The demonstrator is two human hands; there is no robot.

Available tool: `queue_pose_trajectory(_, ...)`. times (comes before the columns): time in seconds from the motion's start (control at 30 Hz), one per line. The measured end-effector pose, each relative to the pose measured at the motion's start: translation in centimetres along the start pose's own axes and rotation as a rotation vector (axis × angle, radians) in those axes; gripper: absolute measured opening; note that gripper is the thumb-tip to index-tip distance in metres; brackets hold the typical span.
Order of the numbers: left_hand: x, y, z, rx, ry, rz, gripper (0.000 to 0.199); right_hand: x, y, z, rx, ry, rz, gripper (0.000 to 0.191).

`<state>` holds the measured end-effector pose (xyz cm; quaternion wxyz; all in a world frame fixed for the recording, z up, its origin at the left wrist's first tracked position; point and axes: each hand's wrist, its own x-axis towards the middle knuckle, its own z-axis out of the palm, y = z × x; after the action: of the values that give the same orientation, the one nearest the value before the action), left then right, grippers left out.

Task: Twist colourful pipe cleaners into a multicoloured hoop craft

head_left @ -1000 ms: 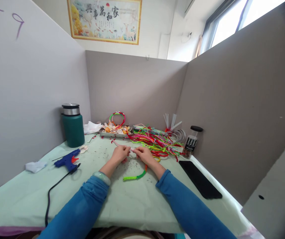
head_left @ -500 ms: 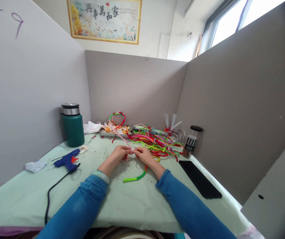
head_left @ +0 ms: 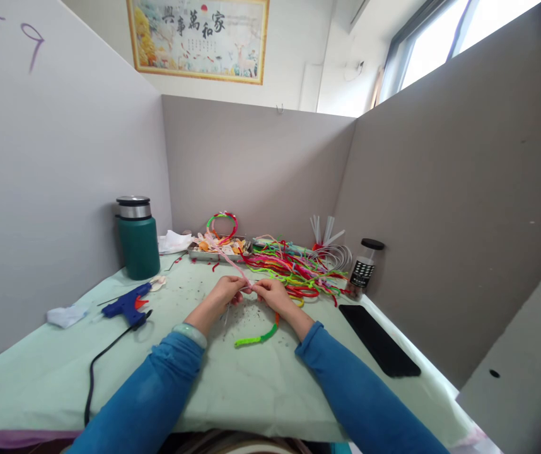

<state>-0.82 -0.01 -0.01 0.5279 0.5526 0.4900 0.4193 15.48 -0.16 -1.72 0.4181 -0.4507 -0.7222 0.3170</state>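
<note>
Close together over the middle of the table, my left hand (head_left: 229,291) and my right hand (head_left: 274,295) pinch a pink pipe cleaner (head_left: 230,259). Its free length slants up and away to the left, towards the metal tray. Curving out from under my right hand is a strip wrapped in green and orange fuzzy pipe cleaner (head_left: 257,341); whether that hand holds it is hidden. A thin pale strand (head_left: 226,314) shows just below my left hand. The exact join between the fingertips is too small to make out.
Behind my hands lies a heap of colourful pipe cleaners (head_left: 299,268), beside a metal tray (head_left: 218,256) with a wrapped ring (head_left: 236,225). A blue glue gun (head_left: 126,304) and green bottle (head_left: 139,249) stand left; a jar (head_left: 362,272) and black phone-like slab (head_left: 379,340) lie right.
The thin pale strand below my left hand now shows. The pink pipe cleaner has shifted slightly, and both hands stay in nearly the same place.
</note>
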Motion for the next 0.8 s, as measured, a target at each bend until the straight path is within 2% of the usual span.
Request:
queue_pose_trajectory(0.27, -0.9, 0.8, 0.2, 0.031, 0.036, -0.006, 0.035, -0.1, -0.4, 0.1, -0.007, -0.014, -0.017, 0.023)
queue_pose_trajectory(0.4, -0.8, 0.6, 0.1, 0.042, 0.014, -0.004, 0.035, -0.1, -0.3, 0.2, -0.007, -0.007, -0.007, 0.022)
queue_pose_trajectory(0.53, -0.4, 0.2, 0.1, 0.127, 0.052, 0.013, 0.032, 0.0, -0.1, 0.2, -0.008, -0.010, -0.006, 0.022)
queue_pose_trajectory(0.8, 0.3, 0.1, -0.2, 0.609, 0.125, 0.306, 0.016, 0.0, 0.3, 0.3, -0.024, -0.018, 0.020, 0.023)
